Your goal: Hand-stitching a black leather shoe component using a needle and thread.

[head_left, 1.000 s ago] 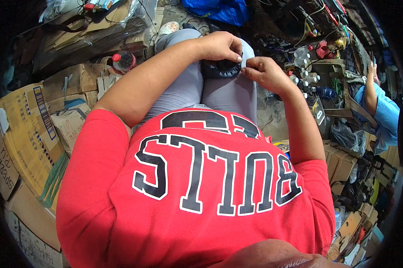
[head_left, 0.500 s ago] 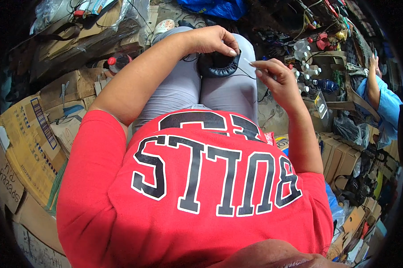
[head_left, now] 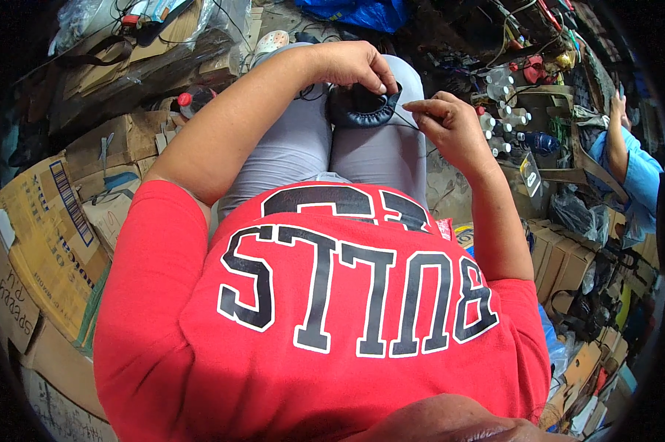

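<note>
A black, leather-like piece (head_left: 368, 120) with a gathered, puckered rim lies over my grey-trousered thighs. The fingers of my left hand (head_left: 358, 66) are closed on its far right edge, thumb and fingertips pinched together. Just to the right of it, my right hand (head_left: 450, 125) is raised with thumb and forefinger pinched; what they hold is too small to make out. A thin dark cord (head_left: 410, 124) runs from the piece's right side toward the space below my right hand. The inside of the piece is dark and partly covered by my left hand.
Cardboard boxes (head_left: 49, 236) are stacked at the left, near a red-capped bottle (head_left: 186, 99). Several plastic bottles (head_left: 500, 118) stand at the right. A person in a blue shirt (head_left: 638, 169) is at the far right. Blue plastic sheeting (head_left: 362, 11) lies ahead.
My right hand has moved slightly left, closer to the black piece. The pale thin tip that stuck out from its fingers no longer shows. My left hand keeps its pinch, fingers shifted a little.
</note>
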Tool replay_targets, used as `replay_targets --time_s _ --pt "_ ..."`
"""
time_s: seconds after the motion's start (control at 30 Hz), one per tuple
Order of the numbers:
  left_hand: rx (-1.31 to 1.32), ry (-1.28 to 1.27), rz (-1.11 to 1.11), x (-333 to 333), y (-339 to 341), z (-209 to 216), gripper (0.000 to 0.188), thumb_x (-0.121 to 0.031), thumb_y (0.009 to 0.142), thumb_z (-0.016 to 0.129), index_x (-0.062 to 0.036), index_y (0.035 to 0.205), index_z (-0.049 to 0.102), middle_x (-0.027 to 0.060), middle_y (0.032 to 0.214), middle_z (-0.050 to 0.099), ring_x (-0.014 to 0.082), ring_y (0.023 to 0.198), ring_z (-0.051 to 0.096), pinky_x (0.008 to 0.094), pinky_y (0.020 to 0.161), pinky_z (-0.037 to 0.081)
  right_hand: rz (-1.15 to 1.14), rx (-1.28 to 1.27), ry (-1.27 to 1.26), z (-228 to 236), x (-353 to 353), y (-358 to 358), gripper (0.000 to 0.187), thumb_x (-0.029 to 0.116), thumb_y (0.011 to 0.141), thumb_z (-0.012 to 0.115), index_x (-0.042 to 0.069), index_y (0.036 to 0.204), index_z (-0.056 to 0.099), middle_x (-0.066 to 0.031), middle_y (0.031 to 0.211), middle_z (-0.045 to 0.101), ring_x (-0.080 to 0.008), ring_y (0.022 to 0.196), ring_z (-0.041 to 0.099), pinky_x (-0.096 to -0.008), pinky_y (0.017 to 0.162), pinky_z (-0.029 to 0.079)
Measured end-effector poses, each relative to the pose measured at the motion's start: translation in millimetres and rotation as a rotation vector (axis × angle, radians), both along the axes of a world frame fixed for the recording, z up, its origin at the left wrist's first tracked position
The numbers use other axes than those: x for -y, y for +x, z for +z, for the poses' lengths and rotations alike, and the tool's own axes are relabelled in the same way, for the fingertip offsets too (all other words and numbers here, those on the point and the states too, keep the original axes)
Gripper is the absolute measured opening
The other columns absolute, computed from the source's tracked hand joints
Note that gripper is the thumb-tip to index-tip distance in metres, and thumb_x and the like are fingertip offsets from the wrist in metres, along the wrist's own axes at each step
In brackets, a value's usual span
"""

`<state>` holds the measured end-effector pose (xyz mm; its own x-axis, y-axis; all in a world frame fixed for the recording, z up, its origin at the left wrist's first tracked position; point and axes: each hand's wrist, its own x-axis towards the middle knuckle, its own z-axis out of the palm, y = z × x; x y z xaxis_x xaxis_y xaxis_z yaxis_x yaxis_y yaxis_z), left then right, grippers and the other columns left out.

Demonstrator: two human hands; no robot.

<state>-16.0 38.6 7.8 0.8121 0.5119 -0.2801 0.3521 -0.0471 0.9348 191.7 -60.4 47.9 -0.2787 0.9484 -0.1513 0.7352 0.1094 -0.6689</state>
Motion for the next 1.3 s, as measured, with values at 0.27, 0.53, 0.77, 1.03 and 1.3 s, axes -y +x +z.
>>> replay_targets --time_s 0.27,0.53,0.77,1.03,1.3 --pt "-0.031 -0.028 -0.002 -1.0 1.6 1.5 0.026 -0.016 0.076 0.066 -0.0084 0.101 0.069 -0.0027 0.078 0.064 0.0053 0.059 0.046 0.0216 0.052 0.037 -0.014 -0.071 0.016 -2.6 0.7 0.0 0.017 0.008 0.079 0.061 0.006 0.094 0.070 -0.0079 0.072 0.053 -0.0157 0.062 0.054 -0.0285 0.058 0.044" --pt "-0.024 -0.052 -0.018 -3.5 3.2 -2.1 0.025 -0.015 0.076 0.067 -0.0077 0.100 0.069 -0.0031 0.076 0.064 0.0052 0.059 0.047 0.0211 0.052 0.037 0.000 0.001 0.041 -3.5 1.0 -3.9 0.017 0.008 0.079 0.062 0.007 0.094 0.070 -0.0084 0.073 0.054 -0.0176 0.063 0.056 -0.0291 0.059 0.045" --pt "-0.081 0.041 -0.056 -9.8 12.2 -5.7 0.024 -0.016 0.077 0.067 -0.0092 0.100 0.069 -0.0031 0.080 0.065 0.0058 0.064 0.051 0.0212 0.053 0.039 -0.011 -0.030 0.055 -17.5 -3.5 -2.5 0.016 0.008 0.078 0.066 0.007 0.093 0.069 -0.0065 0.077 0.054 -0.0166 0.066 0.055 -0.0280 0.062 0.045" --pt "-0.058 0.110 -0.160 -11.2 8.4 1.4 0.026 -0.017 0.078 0.068 -0.0074 0.102 0.068 -0.0015 0.081 0.065 0.0075 0.069 0.055 0.0245 0.058 0.045 0.068 -0.402 -0.248 -49.8 -30.0 27.7 0.015 0.006 0.082 0.063 0.010 0.096 0.069 -0.0004 0.091 0.053 -0.0102 0.087 0.050 -0.0244 0.077 0.042" --pt "-0.040 0.160 -0.134 -14.2 9.1 -8.5 0.026 -0.015 0.077 0.067 -0.0066 0.101 0.068 0.0026 0.086 0.066 0.0125 0.074 0.058 0.0281 0.069 0.047 -0.064 -0.421 -0.166 -55.4 -20.1 8.3 0.015 0.008 0.077 0.070 0.005 0.091 0.068 0.0011 0.082 0.056 -0.0085 0.077 0.051 -0.0229 0.069 0.042"
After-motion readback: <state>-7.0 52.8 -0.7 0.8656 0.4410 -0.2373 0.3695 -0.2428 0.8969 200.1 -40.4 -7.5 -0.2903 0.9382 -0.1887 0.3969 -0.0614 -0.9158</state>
